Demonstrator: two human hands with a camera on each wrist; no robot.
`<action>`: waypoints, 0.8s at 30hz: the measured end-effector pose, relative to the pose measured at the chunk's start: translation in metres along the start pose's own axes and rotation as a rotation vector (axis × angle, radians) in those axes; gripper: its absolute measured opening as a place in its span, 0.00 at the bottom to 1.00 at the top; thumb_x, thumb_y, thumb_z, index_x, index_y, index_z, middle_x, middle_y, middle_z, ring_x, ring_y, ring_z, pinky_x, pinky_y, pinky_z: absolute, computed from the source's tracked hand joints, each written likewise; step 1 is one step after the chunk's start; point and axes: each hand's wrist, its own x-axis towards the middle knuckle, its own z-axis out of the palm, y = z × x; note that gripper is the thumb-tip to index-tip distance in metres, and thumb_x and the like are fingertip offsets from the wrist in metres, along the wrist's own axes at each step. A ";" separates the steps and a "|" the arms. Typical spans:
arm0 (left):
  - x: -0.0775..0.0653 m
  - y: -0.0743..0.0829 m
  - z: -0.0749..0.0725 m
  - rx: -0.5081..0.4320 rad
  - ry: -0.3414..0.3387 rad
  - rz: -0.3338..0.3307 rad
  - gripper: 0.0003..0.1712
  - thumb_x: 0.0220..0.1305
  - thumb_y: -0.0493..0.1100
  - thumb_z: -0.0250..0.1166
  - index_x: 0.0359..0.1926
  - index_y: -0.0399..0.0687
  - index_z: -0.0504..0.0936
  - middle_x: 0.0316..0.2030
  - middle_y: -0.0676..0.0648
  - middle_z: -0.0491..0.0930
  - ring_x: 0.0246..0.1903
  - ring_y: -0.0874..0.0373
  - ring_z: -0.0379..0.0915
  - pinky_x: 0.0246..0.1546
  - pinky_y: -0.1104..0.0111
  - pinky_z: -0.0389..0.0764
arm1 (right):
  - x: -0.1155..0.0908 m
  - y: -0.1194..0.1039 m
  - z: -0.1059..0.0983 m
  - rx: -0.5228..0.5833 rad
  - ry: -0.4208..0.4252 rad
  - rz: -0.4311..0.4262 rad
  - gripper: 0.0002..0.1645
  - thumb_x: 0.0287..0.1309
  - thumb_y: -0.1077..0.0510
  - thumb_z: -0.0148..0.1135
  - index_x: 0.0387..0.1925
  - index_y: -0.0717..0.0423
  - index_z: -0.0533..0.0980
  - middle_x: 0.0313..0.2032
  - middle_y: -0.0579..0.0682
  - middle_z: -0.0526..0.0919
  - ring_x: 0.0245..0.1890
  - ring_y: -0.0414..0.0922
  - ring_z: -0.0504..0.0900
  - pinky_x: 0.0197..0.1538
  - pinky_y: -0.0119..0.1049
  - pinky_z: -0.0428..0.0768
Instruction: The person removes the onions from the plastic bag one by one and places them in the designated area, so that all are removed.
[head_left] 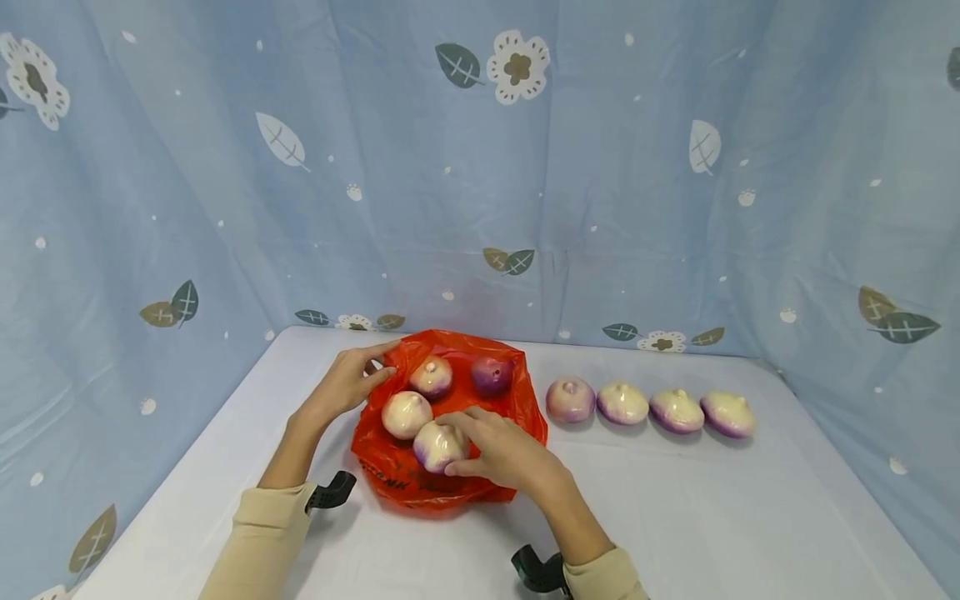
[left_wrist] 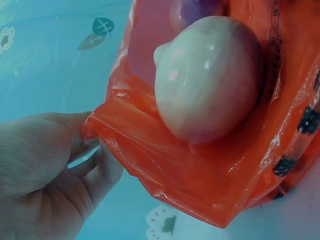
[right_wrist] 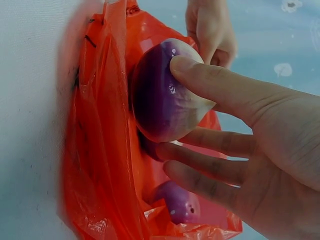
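An open red plastic bag [head_left: 405, 479] lies on the table with several glossy white-and-purple onions in it. My left hand [head_left: 348, 379] pinches the bag's rim at its left side, thumb and fingers on the film, as the left wrist view shows. Over the front of the bag, my right hand [head_left: 506, 450] holds an onion [head_left: 438, 447] between thumb and fingers; its purple side [right_wrist: 155, 95] faces the right wrist camera. Beside it in the bag sit a pale onion [head_left: 407, 415], another onion [head_left: 431, 377] behind, and a darker purple one [head_left: 492, 376] at the back right.
Right of the bag, several more onions stand in a row on the white table [head_left: 675, 508], from a pinkish one [head_left: 570, 400] to a pale one [head_left: 729, 414] at the far end. A blue patterned curtain [head_left: 405, 192] encloses the table's back and sides.
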 end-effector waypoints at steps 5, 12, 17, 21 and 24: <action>0.000 0.000 0.001 -0.005 -0.001 0.002 0.27 0.64 0.36 0.65 0.64 0.42 0.75 0.46 0.38 0.84 0.29 0.57 0.78 0.23 0.73 0.77 | -0.001 0.002 -0.003 0.006 0.009 0.009 0.35 0.53 0.43 0.71 0.63 0.38 0.71 0.51 0.43 0.78 0.52 0.43 0.78 0.60 0.45 0.78; -0.001 -0.001 0.000 -0.001 -0.004 0.009 0.27 0.64 0.36 0.65 0.64 0.41 0.75 0.48 0.37 0.84 0.29 0.58 0.78 0.22 0.72 0.77 | -0.007 0.006 -0.010 0.016 0.059 -0.016 0.34 0.54 0.44 0.71 0.62 0.39 0.72 0.47 0.42 0.78 0.49 0.44 0.79 0.58 0.44 0.79; 0.001 0.000 -0.001 0.006 0.002 0.008 0.27 0.64 0.36 0.65 0.64 0.42 0.75 0.47 0.38 0.84 0.29 0.57 0.78 0.22 0.73 0.77 | -0.007 0.009 -0.015 0.027 0.074 -0.021 0.35 0.54 0.44 0.71 0.63 0.39 0.71 0.47 0.42 0.77 0.49 0.45 0.79 0.59 0.45 0.78; 0.000 0.001 -0.002 0.007 0.002 0.005 0.27 0.64 0.36 0.65 0.64 0.42 0.75 0.47 0.38 0.84 0.29 0.57 0.78 0.23 0.73 0.77 | -0.008 0.010 -0.017 0.024 0.077 -0.022 0.36 0.53 0.44 0.72 0.63 0.40 0.71 0.45 0.42 0.77 0.47 0.44 0.78 0.57 0.44 0.79; -0.001 0.001 -0.002 -0.006 -0.003 -0.005 0.27 0.64 0.36 0.65 0.64 0.43 0.75 0.47 0.38 0.84 0.29 0.57 0.78 0.22 0.72 0.77 | -0.010 0.011 -0.018 0.005 0.088 -0.031 0.36 0.54 0.44 0.71 0.64 0.41 0.71 0.47 0.43 0.78 0.48 0.44 0.78 0.57 0.44 0.79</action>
